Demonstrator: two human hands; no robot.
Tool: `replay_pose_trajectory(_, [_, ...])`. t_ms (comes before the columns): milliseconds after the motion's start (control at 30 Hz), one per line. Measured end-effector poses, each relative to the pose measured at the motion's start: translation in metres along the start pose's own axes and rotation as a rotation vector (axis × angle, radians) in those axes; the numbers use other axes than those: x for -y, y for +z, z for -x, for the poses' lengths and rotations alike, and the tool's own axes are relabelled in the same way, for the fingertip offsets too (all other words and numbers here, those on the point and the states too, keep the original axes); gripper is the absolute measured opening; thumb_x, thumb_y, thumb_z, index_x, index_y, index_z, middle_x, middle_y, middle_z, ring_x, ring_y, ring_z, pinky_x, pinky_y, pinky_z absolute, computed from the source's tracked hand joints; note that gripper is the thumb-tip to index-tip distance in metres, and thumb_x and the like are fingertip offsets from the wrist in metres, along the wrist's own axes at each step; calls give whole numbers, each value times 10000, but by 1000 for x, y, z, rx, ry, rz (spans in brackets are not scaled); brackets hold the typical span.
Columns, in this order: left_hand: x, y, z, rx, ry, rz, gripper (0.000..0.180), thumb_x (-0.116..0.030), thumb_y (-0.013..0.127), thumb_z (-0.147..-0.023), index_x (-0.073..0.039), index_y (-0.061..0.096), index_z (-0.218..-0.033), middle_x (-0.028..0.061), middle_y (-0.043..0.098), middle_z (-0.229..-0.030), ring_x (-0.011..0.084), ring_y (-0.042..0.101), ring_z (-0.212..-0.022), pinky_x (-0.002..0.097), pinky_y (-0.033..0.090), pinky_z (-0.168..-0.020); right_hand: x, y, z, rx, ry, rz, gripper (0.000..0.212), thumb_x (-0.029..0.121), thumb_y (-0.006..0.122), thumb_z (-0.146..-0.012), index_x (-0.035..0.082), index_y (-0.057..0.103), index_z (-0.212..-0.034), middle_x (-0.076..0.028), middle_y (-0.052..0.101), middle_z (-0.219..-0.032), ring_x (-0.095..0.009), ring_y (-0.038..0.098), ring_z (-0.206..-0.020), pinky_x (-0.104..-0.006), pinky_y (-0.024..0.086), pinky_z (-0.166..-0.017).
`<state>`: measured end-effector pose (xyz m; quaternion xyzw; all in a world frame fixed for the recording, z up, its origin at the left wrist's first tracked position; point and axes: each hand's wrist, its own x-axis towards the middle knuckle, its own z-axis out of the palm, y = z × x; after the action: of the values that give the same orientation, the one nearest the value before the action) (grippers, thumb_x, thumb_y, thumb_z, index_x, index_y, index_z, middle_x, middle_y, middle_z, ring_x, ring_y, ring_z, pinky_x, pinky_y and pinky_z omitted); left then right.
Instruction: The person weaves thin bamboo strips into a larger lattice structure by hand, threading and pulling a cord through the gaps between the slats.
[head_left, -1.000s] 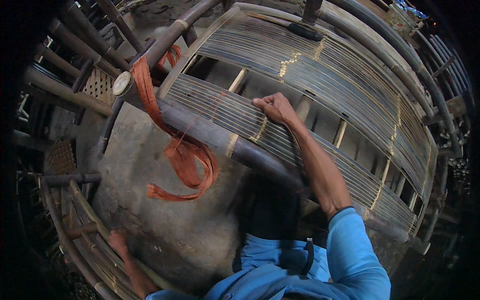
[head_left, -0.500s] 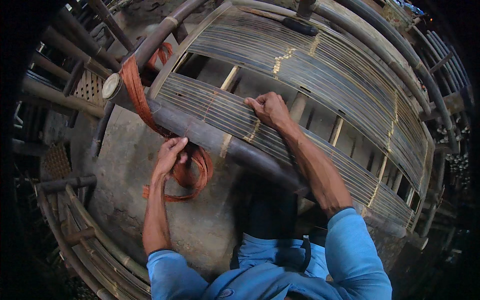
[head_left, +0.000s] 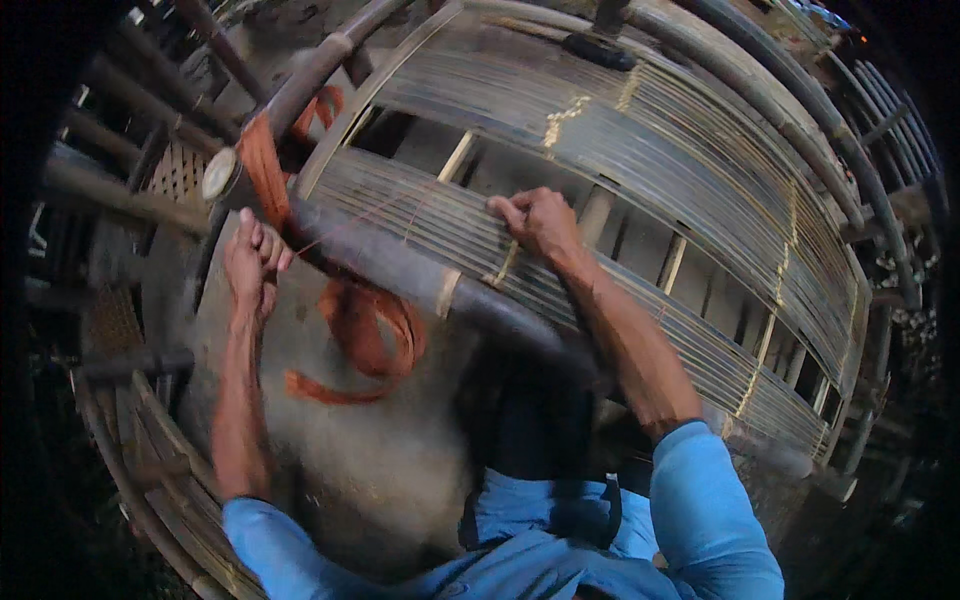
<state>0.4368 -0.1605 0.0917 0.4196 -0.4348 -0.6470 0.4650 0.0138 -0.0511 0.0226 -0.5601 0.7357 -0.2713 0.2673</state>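
My left hand [head_left: 255, 262] is raised beside the front bamboo pole [head_left: 390, 262], its fingers closed on a thin reddish strand [head_left: 322, 239]. Taut, the strand runs from there across the pole to the narrow band of split bamboo slats [head_left: 385, 190]. Over that band rests my right hand [head_left: 541, 224], fingers curled together; whatever it grips, if anything, is hidden. A flat orange strap [head_left: 263, 170] hangs over the pole near its cut end, and its loose coil [head_left: 372, 335] lies below.
Beyond a gap with crosspieces [head_left: 672, 262] lies a wider slatted panel [head_left: 690, 160]. A dark-handled tool [head_left: 598, 50] sits at its far edge. Bamboo frames stand at the left and right, with another bamboo piece [head_left: 150, 450] at lower left.
My left hand has moved left and up from beside the coil, drawing the reddish strand out across the pole. My right hand has stayed in nearly the same place.
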Motion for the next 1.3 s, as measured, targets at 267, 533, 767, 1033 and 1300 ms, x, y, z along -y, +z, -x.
replay_pose_trajectory(267, [81, -53, 69, -548, 194, -1422, 623, -601, 602, -961, 12, 657, -1059, 138, 690, -984, 288, 673, -967, 416, 484, -958, -50, -58, 59, -255, -270, -240, 282, 290, 779, -881, 45, 771, -1020, -177, 748, -1036, -312, 734, -925, -413, 569, -798])
replay_pose_trajectory(533, [195, 229, 217, 338, 146, -1248, 674, -567, 876, -715, 25, 707, -989, 206, 631, -1123, 383, 521, -1147, 524, 337, -1056, -174, -202, 227, -172, 461, 113, 431, 472, 727, -910, 77, 799, -1067, -170, 775, -947, -301, 749, -894, -416, 565, -828])
replay_pose_trajectory(767, [175, 293, 250, 332, -99, -557, 174, -164, 714, -949, 10, 725, -937, 29, 698, -833, 133, 657, -816, 294, 510, -746, -210, -186, 241, -207, 405, -6, 412, 464, 767, -868, 86, 813, -1025, -181, 772, -880, -320, 753, -868, -417, 565, -826])
replay_pose_trajectory(1033, [6, 178, 148, 39, 204, 169, 277, -108, 508, -996, 105, 626, -1127, 197, 653, -1225, 217, 651, -896, 281, 500, -724, -233, -203, 207, 45, 325, -339, 386, 387, 809, -859, 69, 800, -1077, -120, 785, -938, -166, 714, -862, -359, 552, -820])
replay_pose_trajectory(1300, [103, 347, 10, 663, 626, -1081, 340, -76, 581, -880, -82, 769, -1164, 135, 758, -1120, 236, 721, -911, 353, 554, -817, -237, -150, 139, 20, 230, -248, 529, 336, 725, -891, 76, 661, -1348, -170, 761, -1111, -304, 718, -1057, -385, 538, -963])
